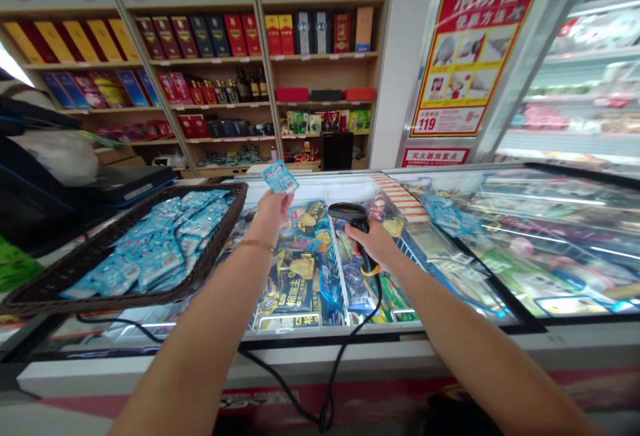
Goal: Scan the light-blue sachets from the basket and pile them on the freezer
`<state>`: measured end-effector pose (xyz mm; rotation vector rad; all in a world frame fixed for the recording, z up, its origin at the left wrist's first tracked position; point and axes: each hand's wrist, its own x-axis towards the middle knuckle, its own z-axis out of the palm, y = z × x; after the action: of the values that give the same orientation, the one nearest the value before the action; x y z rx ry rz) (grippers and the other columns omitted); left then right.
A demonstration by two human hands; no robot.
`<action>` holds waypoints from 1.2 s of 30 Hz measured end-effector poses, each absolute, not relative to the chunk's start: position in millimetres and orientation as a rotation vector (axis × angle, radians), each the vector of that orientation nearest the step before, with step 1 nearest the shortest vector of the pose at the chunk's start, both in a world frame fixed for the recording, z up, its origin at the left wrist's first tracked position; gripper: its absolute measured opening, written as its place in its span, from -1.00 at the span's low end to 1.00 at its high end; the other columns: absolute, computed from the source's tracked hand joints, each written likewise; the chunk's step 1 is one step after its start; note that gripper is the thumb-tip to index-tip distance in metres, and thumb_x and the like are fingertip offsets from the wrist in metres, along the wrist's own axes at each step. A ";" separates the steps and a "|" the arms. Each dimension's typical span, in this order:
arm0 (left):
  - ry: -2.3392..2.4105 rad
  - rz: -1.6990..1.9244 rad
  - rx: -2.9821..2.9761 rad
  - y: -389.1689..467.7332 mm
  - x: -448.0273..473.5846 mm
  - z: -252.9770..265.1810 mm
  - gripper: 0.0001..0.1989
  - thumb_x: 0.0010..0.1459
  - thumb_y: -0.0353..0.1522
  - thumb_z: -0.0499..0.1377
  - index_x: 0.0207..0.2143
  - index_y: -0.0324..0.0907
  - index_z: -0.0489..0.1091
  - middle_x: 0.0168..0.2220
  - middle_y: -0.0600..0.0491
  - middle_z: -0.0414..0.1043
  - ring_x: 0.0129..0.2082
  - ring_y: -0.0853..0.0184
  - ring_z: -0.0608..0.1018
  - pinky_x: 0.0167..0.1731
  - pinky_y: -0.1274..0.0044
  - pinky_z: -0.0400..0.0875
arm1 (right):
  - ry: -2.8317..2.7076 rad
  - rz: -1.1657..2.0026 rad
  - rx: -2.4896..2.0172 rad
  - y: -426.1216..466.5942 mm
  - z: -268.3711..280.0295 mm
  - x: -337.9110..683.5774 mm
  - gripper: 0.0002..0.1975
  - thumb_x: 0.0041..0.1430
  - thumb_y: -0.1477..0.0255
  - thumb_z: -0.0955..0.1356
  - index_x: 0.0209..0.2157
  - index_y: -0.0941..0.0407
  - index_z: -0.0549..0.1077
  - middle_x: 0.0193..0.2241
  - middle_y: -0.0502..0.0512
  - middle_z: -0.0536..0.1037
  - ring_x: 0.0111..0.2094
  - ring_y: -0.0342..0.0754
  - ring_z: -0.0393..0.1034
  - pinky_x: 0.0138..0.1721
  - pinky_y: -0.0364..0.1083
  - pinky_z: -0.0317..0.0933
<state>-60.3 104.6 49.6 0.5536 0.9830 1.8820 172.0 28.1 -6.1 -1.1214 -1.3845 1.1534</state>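
Note:
Above the glass-topped freezer, my left hand [274, 211] pinches a small blue packet [280, 178] by its lower edge. My right hand [371, 243] is wrapped around the handle of a black barcode scanner [349, 212], whose head points left toward the packet's side. A black cable [356, 331] hangs from the scanner's handle and loops down over the freezer's front edge. To the left, a dark brown woven basket [229, 219] holds many similar blue packets [163, 249]. More blue packets [447, 215] lie on the freezer glass at the right.
The freezer [380, 345] spans the front, with bagged frozen goods [299, 283] under its glass. A black device [117, 186] stands behind the basket. Shelves [210, 61] of boxes and bottles line the back wall. A red fire-hydrant sign [473, 56] hangs right of them, beside a refrigerated display [590, 83].

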 end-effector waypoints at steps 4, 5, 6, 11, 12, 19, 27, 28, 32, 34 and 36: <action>0.957 1.757 0.480 102.1 -31.1 8.7 -0.71 -0.06 -0.73 0.15 -0.47 -0.18 0.27 -0.45 0.11 0.41 -0.33 0.45 0.56 -0.09 0.54 0.55 | -1.412 1.153 -1.118 24.9 -2.6 172.5 -0.77 0.11 0.30 0.46 -0.36 0.13 0.39 -0.59 -0.02 0.50 -0.72 -0.19 0.31 -0.69 -0.20 0.21; 0.964 1.745 0.474 101.6 -27.9 0.3 -0.70 -0.05 -0.73 0.15 -0.48 -0.17 0.27 -0.44 0.11 0.40 -0.31 0.44 0.57 -0.07 0.53 0.54 | -1.418 1.151 -1.121 24.2 -1.9 172.4 -0.78 0.12 0.31 0.45 -0.36 0.13 0.38 -0.59 -0.02 0.49 -0.72 -0.19 0.31 -0.69 -0.20 0.20; 0.972 1.739 0.467 101.2 -26.0 -6.6 -0.70 -0.05 -0.73 0.16 -0.49 -0.17 0.25 -0.44 0.11 0.40 -0.29 0.43 0.57 -0.05 0.52 0.54 | -1.422 1.150 -1.127 23.8 -1.4 172.1 -0.78 0.12 0.31 0.45 -0.37 0.12 0.38 -0.58 -0.02 0.49 -0.71 -0.19 0.31 -0.69 -0.20 0.20; 0.971 1.734 0.473 101.3 -28.1 -21.5 -0.68 -0.03 -0.69 0.23 -0.53 -0.17 0.22 -0.45 0.10 0.37 -0.25 0.38 0.56 -0.04 0.45 0.55 | -1.453 1.132 -1.142 25.7 -5.2 171.8 -0.75 0.09 0.28 0.45 -0.34 0.12 0.38 -0.58 -0.01 0.50 -0.70 -0.18 0.32 -0.67 -0.19 0.21; 0.968 1.745 0.481 101.7 -29.2 -22.3 -0.70 -0.01 -0.65 0.26 -0.52 -0.17 0.23 -0.45 0.10 0.37 -0.25 0.37 0.56 -0.04 0.43 0.56 | -1.467 1.123 -1.140 26.2 -6.3 171.9 -0.75 0.10 0.27 0.45 -0.33 0.12 0.39 -0.58 -0.01 0.49 -0.70 -0.17 0.33 -0.67 -0.19 0.21; 0.984 1.775 0.655 103.7 -36.0 -28.8 -0.72 -0.04 -0.44 0.39 -0.51 -0.20 0.28 -0.44 0.11 0.42 -0.29 0.38 0.55 -0.04 0.37 0.53 | -1.535 1.060 -1.174 18.9 -3.8 170.3 -0.77 0.12 0.28 0.43 -0.32 0.13 0.38 -0.65 -0.02 0.47 -0.72 -0.16 0.30 -0.65 -0.19 0.23; 1.065 1.787 0.756 104.1 -33.1 -31.2 -0.80 0.00 -0.39 0.34 -0.45 -0.21 0.33 -0.42 0.10 0.44 -0.30 0.38 0.56 -0.10 0.42 0.52 | -1.544 1.059 -1.204 16.7 -2.4 169.2 -0.77 0.11 0.27 0.44 -0.36 0.11 0.38 -0.65 0.00 0.50 -0.73 -0.16 0.31 -0.66 -0.18 0.20; 1.070 1.790 0.767 104.2 -32.8 -31.6 -0.81 0.00 -0.39 0.33 -0.44 -0.21 0.33 -0.42 0.09 0.45 -0.31 0.39 0.56 -0.10 0.42 0.52 | -1.550 1.048 -1.210 16.7 -2.6 169.3 -0.78 0.11 0.28 0.43 -0.37 0.11 0.38 -0.66 0.00 0.49 -0.73 -0.16 0.30 -0.66 -0.19 0.19; 1.107 1.797 0.785 103.7 -32.8 -33.0 -0.80 -0.01 -0.40 0.34 -0.43 -0.21 0.33 -0.42 0.10 0.43 -0.33 0.40 0.54 -0.10 0.40 0.53 | -1.577 1.003 -1.242 16.7 -2.6 169.2 -0.80 0.14 0.29 0.41 -0.39 0.12 0.38 -0.71 -0.02 0.45 -0.74 -0.16 0.30 -0.65 -0.19 0.18; 1.110 1.800 0.780 102.8 -32.6 -32.7 -0.81 -0.01 -0.41 0.33 -0.42 -0.21 0.34 -0.43 0.11 0.41 -0.33 0.40 0.54 -0.10 0.40 0.53 | -1.584 0.996 -1.247 16.8 -2.6 169.2 -0.80 0.14 0.29 0.40 -0.39 0.12 0.38 -0.72 -0.02 0.45 -0.74 -0.15 0.30 -0.65 -0.19 0.18; 1.110 1.798 0.777 101.6 -32.0 -31.6 -0.83 -0.01 -0.42 0.32 -0.42 -0.21 0.35 -0.44 0.12 0.40 -0.32 0.39 0.54 -0.10 0.40 0.53 | -1.587 0.996 -1.247 16.8 -2.5 169.4 -0.79 0.14 0.29 0.41 -0.39 0.12 0.38 -0.72 -0.02 0.45 -0.74 -0.15 0.30 -0.64 -0.19 0.18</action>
<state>-32.0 101.6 -31.6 0.7771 1.1096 1.7976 169.4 16.8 -2.5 -1.2473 -1.5869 0.9959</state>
